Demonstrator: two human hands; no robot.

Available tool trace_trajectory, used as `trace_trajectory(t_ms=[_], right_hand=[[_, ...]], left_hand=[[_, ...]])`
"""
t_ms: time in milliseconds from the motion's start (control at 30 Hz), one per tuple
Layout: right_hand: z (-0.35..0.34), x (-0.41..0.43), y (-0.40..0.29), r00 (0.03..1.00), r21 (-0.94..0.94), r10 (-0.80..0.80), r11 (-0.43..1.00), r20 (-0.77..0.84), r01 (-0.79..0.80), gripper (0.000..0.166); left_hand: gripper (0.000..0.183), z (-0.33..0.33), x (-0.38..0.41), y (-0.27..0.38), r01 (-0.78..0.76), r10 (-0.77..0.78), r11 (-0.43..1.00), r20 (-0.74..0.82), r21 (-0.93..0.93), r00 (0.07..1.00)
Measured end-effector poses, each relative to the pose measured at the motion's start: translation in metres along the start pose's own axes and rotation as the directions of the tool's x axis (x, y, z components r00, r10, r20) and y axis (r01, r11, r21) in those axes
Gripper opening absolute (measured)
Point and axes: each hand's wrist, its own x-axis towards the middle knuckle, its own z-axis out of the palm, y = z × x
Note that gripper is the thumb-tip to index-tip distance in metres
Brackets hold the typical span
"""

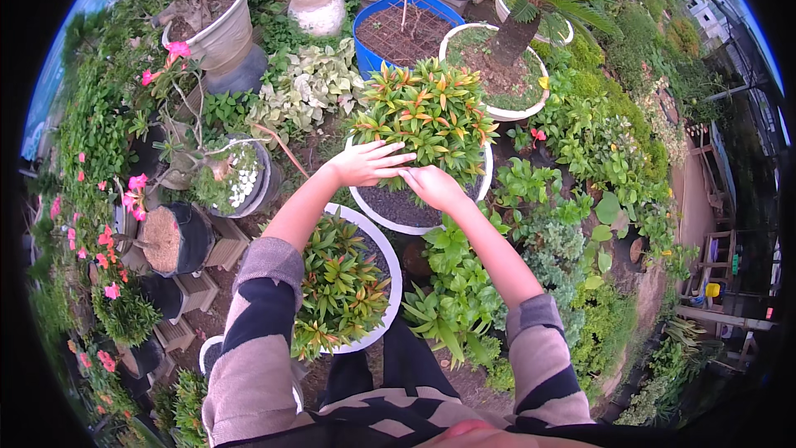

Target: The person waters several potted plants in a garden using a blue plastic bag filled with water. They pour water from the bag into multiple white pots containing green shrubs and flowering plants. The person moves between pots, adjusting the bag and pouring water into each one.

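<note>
My left hand point(368, 163) reaches across the near side of a rounded shrub point(429, 112) with green and orange-red leaves. Its palm faces down and its fingers are spread. My right hand point(435, 187) comes in from the other side, fingers bent, its tips close to or touching the left fingertips. Whether a leaf is between those right fingers is hidden. The shrub grows in a round white-rimmed pot point(398, 221) with dark gravel on its soil. Nearer my body, a second white-rimmed pot point(393, 286) holds a similar shrub point(342, 286), beneath my left forearm.
Beyond the shrub stand a blue pot point(367, 50) with mesh over its soil and a white pot point(540, 99) holding a cycad point(516, 31). Flowering desert roses in pots point(252, 180) line the left. Leafy plants point(466, 274) crowd the right, beside a dirt path point(693, 199).
</note>
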Motion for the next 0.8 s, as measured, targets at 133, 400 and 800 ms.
trace_trajectory(t_ms=[133,400,800], right_hand=[[-0.002,-0.006,0.002,0.991,-0.016,0.105,0.994,0.087,-0.104,0.043],[0.024,-0.009,-0.005,0.993,-0.028,0.007,1.0,0.117,-0.004,0.044],[0.094,0.051,0.054,0.976,-0.201,-0.132,0.965,0.176,0.167,0.035]], left_hand=[[0.068,0.008,-0.014,0.038,0.631,-0.706,0.701,-0.196,-0.333,0.681],[0.084,0.101,0.038,0.042,-0.037,-0.481,-0.874,0.872,-0.485,-0.092],[0.049,0.026,0.117,-0.031,0.158,-0.236,-0.919,0.826,-0.361,0.511]])
